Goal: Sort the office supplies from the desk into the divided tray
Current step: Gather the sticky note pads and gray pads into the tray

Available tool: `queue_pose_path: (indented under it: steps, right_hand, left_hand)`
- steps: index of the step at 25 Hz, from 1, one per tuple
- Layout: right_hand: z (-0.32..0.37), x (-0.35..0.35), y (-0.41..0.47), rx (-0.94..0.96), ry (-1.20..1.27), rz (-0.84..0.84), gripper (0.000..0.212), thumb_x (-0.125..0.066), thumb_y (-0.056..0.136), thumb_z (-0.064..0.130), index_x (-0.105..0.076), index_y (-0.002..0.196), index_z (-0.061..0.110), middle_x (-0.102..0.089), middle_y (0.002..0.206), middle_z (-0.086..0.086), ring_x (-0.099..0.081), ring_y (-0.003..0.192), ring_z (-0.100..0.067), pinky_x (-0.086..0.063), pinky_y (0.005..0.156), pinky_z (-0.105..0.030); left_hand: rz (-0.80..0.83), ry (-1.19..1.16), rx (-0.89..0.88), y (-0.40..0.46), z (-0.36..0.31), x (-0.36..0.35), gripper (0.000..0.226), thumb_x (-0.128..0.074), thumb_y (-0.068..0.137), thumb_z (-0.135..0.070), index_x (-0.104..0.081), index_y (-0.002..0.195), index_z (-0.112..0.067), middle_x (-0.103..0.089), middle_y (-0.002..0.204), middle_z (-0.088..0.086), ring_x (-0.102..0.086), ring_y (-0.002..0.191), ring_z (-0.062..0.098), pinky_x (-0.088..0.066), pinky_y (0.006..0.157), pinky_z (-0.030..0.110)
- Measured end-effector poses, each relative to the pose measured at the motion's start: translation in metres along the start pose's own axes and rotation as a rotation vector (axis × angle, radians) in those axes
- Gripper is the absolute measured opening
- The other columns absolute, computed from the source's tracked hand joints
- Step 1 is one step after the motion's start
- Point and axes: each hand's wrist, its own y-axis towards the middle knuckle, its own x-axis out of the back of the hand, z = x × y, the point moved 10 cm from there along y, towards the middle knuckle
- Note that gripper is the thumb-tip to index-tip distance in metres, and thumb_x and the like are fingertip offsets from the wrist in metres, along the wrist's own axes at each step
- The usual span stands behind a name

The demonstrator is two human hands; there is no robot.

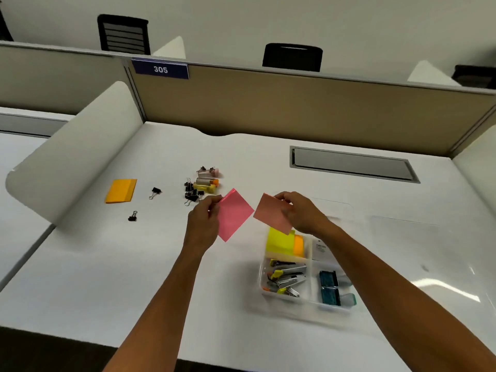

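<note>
My left hand (203,221) pinches a bright pink sticky-note pad (234,215) by its left corner, above the desk. My right hand (300,212) holds a salmon-pink sticky-note pad (269,214) just above the far left compartment of the clear divided tray (311,302). That compartment holds yellow (279,242) and orange (298,245) sticky notes. Small staplers (285,279) fill the near left compartment. Teal staple boxes (329,288) lie in the near right one.
On the desk to the left lie an orange sticky-note pad (121,191), two stray black binder clips (155,192) (132,216), and a heap of binder clips (192,192) beside small staplers (208,181). A cable hatch (351,163) sits far right. Partition walls border the desk.
</note>
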Motion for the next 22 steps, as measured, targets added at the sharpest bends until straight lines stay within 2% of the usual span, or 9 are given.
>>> queue_pose_path:
  steps: [4, 7, 11, 14, 18, 22]
  right_hand:
    - [-0.044, -0.010, -0.021, -0.079, -0.103, 0.023, 0.039, -0.045, 0.094, 0.005, -0.059, 0.127, 0.021, -0.056, 0.121, -0.009, -0.056, 0.110, -0.028, -0.047, 0.084, -0.036]
    - [-0.061, -0.012, -0.027, -0.117, -0.145, 0.035, 0.043, -0.046, 0.092, 0.002, -0.061, 0.127, 0.022, -0.058, 0.122, -0.008, -0.058, 0.107, -0.029, -0.045, 0.077, -0.032]
    - [-0.067, -0.026, -0.034, -0.099, -0.169, 0.151, 0.049, -0.045, 0.093, 0.001, -0.057, 0.134, 0.025, -0.058, 0.134, -0.003, -0.056, 0.116, -0.024, -0.047, 0.089, -0.031]
    - [-0.068, -0.032, -0.040, -0.092, -0.105, 0.205, 0.054, -0.047, 0.092, -0.003, -0.050, 0.139, 0.024, -0.060, 0.131, -0.002, -0.059, 0.112, -0.022, -0.045, 0.081, -0.027]
    - [-0.077, -0.010, -0.039, -0.109, 0.000, 0.074, 0.062, -0.047, 0.084, -0.010, -0.053, 0.135, 0.024, -0.063, 0.119, 0.000, -0.060, 0.104, -0.019, -0.053, 0.088, -0.033]
    - [-0.091, 0.011, -0.043, -0.138, 0.121, -0.012, 0.062, -0.044, 0.083, -0.016, -0.054, 0.132, 0.020, -0.062, 0.113, -0.001, -0.063, 0.101, -0.018, -0.051, 0.075, -0.024]
  left_hand:
    - [0.073, -0.011, -0.041, -0.008, -0.019, -0.037, 0.028, -0.043, 0.098, -0.005, -0.065, 0.113, -0.015, -0.062, 0.103, -0.006, -0.056, 0.098, 0.011, -0.041, 0.074, 0.023]
    - [0.141, 0.018, -0.071, -0.009, -0.028, -0.060, 0.029, -0.044, 0.097, -0.005, -0.066, 0.110, -0.018, -0.064, 0.100, -0.006, -0.059, 0.098, 0.014, -0.045, 0.077, 0.027]
    - [0.203, 0.089, -0.093, -0.008, -0.037, -0.084, 0.029, -0.045, 0.097, -0.006, -0.065, 0.112, -0.019, -0.066, 0.104, -0.006, -0.060, 0.099, 0.015, -0.046, 0.079, 0.027]
    - [0.231, 0.134, -0.109, -0.007, -0.042, -0.101, 0.031, -0.044, 0.095, -0.004, -0.066, 0.113, -0.018, -0.068, 0.109, 0.000, -0.060, 0.099, 0.017, -0.044, 0.079, 0.026]
    - [0.286, 0.203, -0.124, -0.008, -0.044, -0.124, 0.032, -0.042, 0.096, -0.003, -0.065, 0.114, -0.016, -0.067, 0.111, 0.003, -0.059, 0.100, 0.019, -0.041, 0.080, 0.025]
    - [0.343, 0.274, -0.146, -0.010, -0.048, -0.147, 0.029, -0.043, 0.098, -0.006, -0.065, 0.115, -0.015, -0.066, 0.115, 0.003, -0.056, 0.098, 0.016, -0.042, 0.081, 0.024]
